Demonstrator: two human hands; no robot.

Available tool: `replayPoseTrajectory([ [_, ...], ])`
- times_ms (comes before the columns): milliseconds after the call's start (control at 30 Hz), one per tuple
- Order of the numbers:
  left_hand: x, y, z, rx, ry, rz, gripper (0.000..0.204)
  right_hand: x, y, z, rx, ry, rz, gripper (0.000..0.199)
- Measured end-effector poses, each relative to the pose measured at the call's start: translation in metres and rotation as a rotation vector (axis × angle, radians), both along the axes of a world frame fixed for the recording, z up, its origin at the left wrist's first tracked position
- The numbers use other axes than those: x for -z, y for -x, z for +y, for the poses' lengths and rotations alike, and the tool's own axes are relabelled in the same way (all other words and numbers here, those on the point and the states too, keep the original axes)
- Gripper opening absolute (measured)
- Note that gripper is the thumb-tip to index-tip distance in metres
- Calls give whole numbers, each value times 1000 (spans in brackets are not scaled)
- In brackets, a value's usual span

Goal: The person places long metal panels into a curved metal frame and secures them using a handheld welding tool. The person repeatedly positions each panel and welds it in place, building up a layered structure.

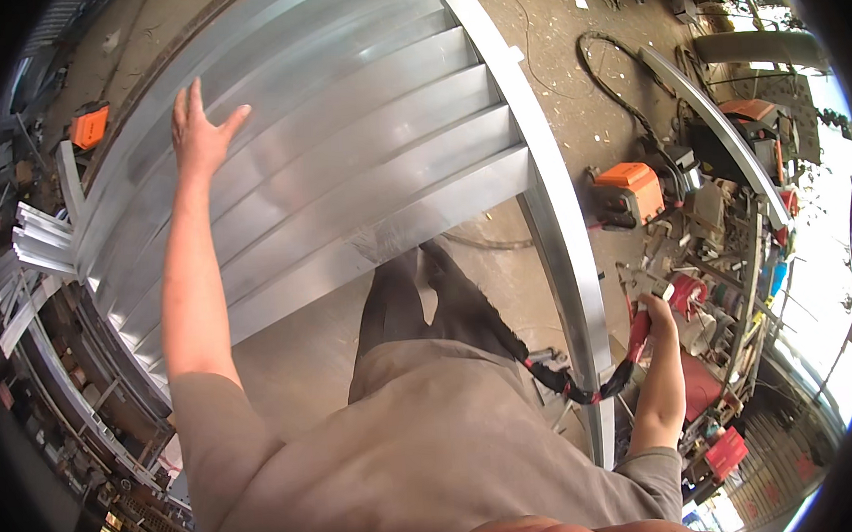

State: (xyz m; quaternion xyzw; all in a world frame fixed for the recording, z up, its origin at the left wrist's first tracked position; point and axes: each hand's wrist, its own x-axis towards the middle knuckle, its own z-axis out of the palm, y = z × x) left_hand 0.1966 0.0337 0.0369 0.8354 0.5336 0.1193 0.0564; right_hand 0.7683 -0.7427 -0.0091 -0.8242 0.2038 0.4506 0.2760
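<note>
A large silver metal frame (pixel 564 235) with several parallel slats (pixel 381 138) fills the left and middle of the view. My left hand (pixel 203 138) is stretched out over the slats, fingers and thumb apart, holding nothing; whether it touches the metal I cannot tell. Out to the right, beyond the frame's side rail, my right hand (pixel 658 314) is wrapped round the red grip of a welding torch (pixel 639 337). From that grip a black-sleeved cable (pixel 552 375) sags across the rail toward my legs. The torch's front end is small and partly lost against the clutter behind it.
Orange-and-grey machines (pixel 629 193) stand on the floor to the right, near a black hose (pixel 617 49) and a long curved-looking metal bar (pixel 717 125). Tools and scrap crowd the right side. Metal profiles (pixel 39 238) lie at the left, with an orange box (pixel 89 128) farther off.
</note>
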Motion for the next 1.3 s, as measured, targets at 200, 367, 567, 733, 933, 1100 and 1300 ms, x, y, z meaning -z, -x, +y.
replayPoseTrajectory([
  [200, 7, 40, 70, -55, 265, 324, 117, 69, 31, -26, -7, 203, -1, 17],
  [367, -3, 32, 94, 9, 332, 424, 115, 78, 42, -26, -193, 298, -79, 24],
  [567, -28, 22, 62, 59, 78, 440, 100, 75, 47, -28, -515, 388, -180, 27],
  [733, -67, 31, 14, 77, 62, 436, 98, 85, 46, -35, -533, 398, -47, 34],
  [933, -121, 45, -73, 208, -344, 254, 93, 109, 38, -46, -503, 188, 74, 24],
  [1100, -152, 32, -180, 229, -532, 269, 91, 140, 27, -51, -935, 422, 175, 27],
  [1300, -161, 16, -296, 313, -593, 341, 88, 137, 20, -68, -868, 53, 325, 23],
])
